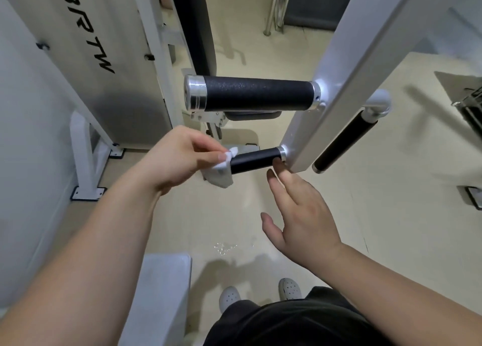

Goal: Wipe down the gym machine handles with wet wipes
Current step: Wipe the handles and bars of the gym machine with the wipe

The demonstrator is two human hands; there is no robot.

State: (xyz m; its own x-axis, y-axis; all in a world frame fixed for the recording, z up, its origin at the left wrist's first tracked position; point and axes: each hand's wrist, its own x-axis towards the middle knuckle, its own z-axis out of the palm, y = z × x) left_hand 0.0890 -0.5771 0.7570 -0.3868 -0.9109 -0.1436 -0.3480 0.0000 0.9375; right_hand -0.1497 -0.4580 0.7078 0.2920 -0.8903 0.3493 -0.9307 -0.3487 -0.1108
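Pinching the white wet wipe (223, 164) with the left hand (177, 160), right at the free end of the lower black handle (254, 159). Holding the right hand (300, 207) released, fingers straight, just beneath the handle's inner end; contact unclear.

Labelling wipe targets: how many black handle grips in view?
3. One large grip upper centre; a small grip below it, wet wipe at its free end; a slanted grip right of the white upright. More may be hidden.

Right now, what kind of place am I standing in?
Probably a gym: a white machine frame carries black grip handles, and a lettered equipment housing stands to its left.
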